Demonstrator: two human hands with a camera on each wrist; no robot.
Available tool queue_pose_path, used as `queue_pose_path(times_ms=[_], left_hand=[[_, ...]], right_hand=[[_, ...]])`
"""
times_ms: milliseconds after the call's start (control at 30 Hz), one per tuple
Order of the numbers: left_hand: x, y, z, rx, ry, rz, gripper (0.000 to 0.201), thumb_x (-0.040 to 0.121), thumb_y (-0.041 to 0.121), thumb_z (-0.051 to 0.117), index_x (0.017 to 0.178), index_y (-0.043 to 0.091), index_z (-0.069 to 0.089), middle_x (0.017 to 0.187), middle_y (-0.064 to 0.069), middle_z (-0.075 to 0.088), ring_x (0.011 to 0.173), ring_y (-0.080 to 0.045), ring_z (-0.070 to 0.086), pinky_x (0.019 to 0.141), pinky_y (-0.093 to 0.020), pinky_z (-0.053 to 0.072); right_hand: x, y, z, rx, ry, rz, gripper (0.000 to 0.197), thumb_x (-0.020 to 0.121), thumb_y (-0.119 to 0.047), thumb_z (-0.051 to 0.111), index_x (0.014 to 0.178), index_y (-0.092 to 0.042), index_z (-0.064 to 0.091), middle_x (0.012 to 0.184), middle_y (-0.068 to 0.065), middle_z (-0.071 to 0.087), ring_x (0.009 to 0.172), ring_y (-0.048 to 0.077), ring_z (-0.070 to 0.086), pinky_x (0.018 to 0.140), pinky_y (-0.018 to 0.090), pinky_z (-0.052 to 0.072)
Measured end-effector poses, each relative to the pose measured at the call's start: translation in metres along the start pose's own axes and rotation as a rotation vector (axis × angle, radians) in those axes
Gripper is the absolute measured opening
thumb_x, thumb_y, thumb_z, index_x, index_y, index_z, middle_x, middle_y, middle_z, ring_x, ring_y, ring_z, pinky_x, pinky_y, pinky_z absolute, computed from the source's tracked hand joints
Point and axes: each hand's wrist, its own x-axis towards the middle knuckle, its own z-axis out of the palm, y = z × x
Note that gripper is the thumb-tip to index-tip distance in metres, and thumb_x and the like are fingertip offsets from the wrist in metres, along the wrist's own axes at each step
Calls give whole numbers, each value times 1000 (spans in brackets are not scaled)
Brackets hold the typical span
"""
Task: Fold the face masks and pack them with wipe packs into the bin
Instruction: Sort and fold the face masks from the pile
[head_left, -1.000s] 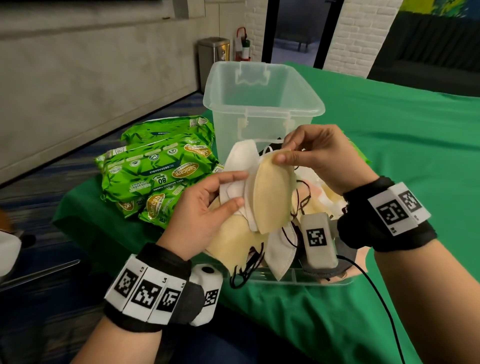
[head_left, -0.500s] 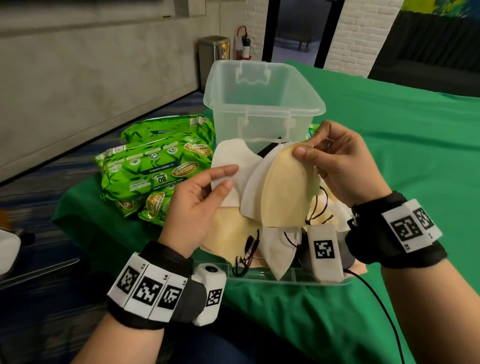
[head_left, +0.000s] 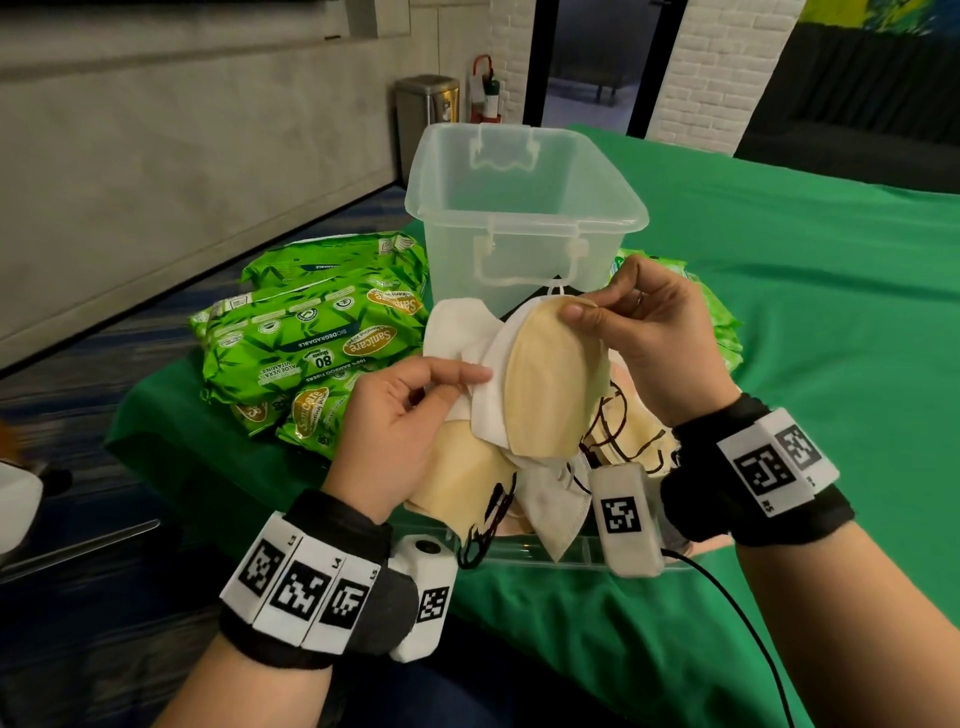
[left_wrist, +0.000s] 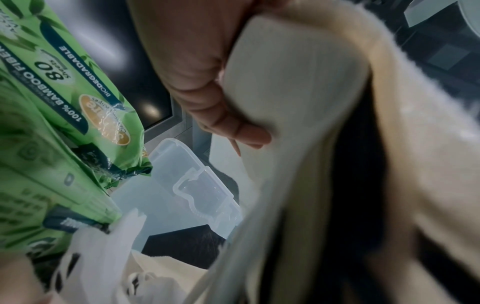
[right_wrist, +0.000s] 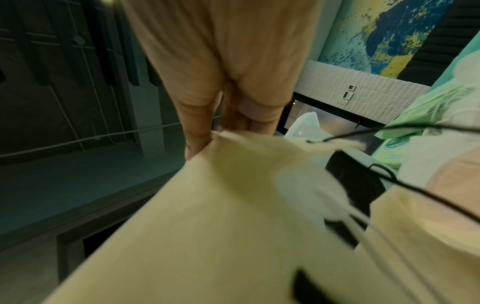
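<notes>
Two hands are raised over a pile of masks (head_left: 524, 499), each pinching part of one bundle. A beige mask (head_left: 553, 384) is pinched at its top edge by the right hand (head_left: 660, 343), thumb in front and fingers curled behind (seen closer in the right wrist view, where the cloth (right_wrist: 207, 236) hangs from the fingertips (right_wrist: 197, 144)). A white mask (head_left: 467, 353) is pinched by the left hand (head_left: 400, 431), thumb laid flat across its near face, other fingers curled behind; in the left wrist view a fingertip (left_wrist: 244, 133) is pressed on pale cloth (left_wrist: 291, 102). White and beige masks are held overlapping, beige in front, both upright above the pile. The pile (beige and white masks, dark ear loops tangled) is lying on a clear lid (head_left: 566, 553) at the near table edge. A clear bin (head_left: 524, 208) is stood open just behind the held masks, nothing seen inside through the wall. Green wipe packs (head_left: 306, 348) are stacked left of the bin on the green cloth (head_left: 831, 364); another green pack (head_left: 722, 322) is partly hidden behind the right hand. Marker bands are worn on both wrists, and a black cable (head_left: 737, 623) is run from the right wrist camera. A metal trash can (head_left: 426, 114) is stood by the far wall.
</notes>
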Motion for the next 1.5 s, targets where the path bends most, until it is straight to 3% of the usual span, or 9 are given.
queue_pose_path(times_ms=[267, 433, 567, 667, 767, 1000, 1133, 1267, 1500], left_hand=[[0, 1, -2, 8, 47, -50, 38, 88, -3, 54, 88, 32, 70, 89, 18, 72, 93, -2, 64, 84, -14, 47], [1, 3, 0, -14, 88, -77, 28, 83, 0, 63, 86, 26, 71, 90, 17, 72, 91, -3, 66, 84, -16, 49], [2, 4, 0, -20, 104, -76, 20, 82, 6, 65, 85, 25, 71, 86, 20, 72, 91, -2, 66, 84, -16, 48], [1, 7, 1, -40, 99, -80, 10, 87, 20, 62, 84, 23, 71, 83, 20, 72, 91, 2, 65, 81, -10, 45], [0, 9, 2, -44, 94, -120, 21, 68, 40, 69, 83, 26, 72, 86, 16, 73, 93, -3, 66, 86, -18, 47], [-1, 6, 2, -36, 93, -155, 36, 50, 38, 78, 84, 29, 72, 89, 12, 73, 93, -10, 68, 91, -35, 52], [0, 2, 2, 25, 92, -170, 30, 53, 25, 89, 78, 30, 74, 85, 10, 74, 87, -33, 68, 86, -46, 55], [1, 1, -2, 30, 83, -179, 28, 67, 5, 79, 80, 29, 72, 88, 11, 73, 89, -14, 69, 91, -42, 52], [3, 1, -7, 29, 103, -181, 29, 70, 8, 78, 78, 36, 75, 93, 7, 74, 97, -14, 67, 94, -45, 50]], right_hand=[[-2, 0, -1, -144, 48, 35, 24, 63, -13, 77, 56, -26, 59, 70, 0, 62, 76, 23, 55, 75, 44, 48], [-4, -3, 1, -174, -4, 13, 24, 74, 2, 71, 72, -17, 57, 62, -12, 58, 63, 3, 52, 59, 15, 42], [-4, -5, 6, -179, -114, 51, 29, 81, 3, 63, 99, -20, 63, 67, -6, 56, 65, 0, 54, 68, 12, 45], [-3, -8, 11, -256, -173, 89, 19, 85, -2, 61, 97, -17, 66, 76, -2, 61, 67, -3, 56, 68, 10, 44], [-3, -7, 15, -295, -171, 99, 13, 84, -3, 63, 86, -15, 67, 74, -3, 63, 66, -2, 55, 67, 10, 44], [-2, -5, 19, -334, -153, 76, 18, 87, -4, 60, 78, -19, 58, 76, 2, 56, 69, 5, 50, 65, 15, 41], [-2, -3, 22, -350, -168, 88, 17, 82, -4, 66, 80, -20, 60, 75, 10, 55, 67, 15, 51, 65, 27, 43], [-2, -5, 15, -365, -144, 125, 24, 69, 2, 76, 88, -9, 67, 60, -4, 51, 49, 0, 46, 52, 11, 39], [1, -5, -2, -286, -89, 195, 13, 68, 4, 74, 77, -1, 68, 53, -4, 66, 41, 6, 52, 42, 17, 45]])
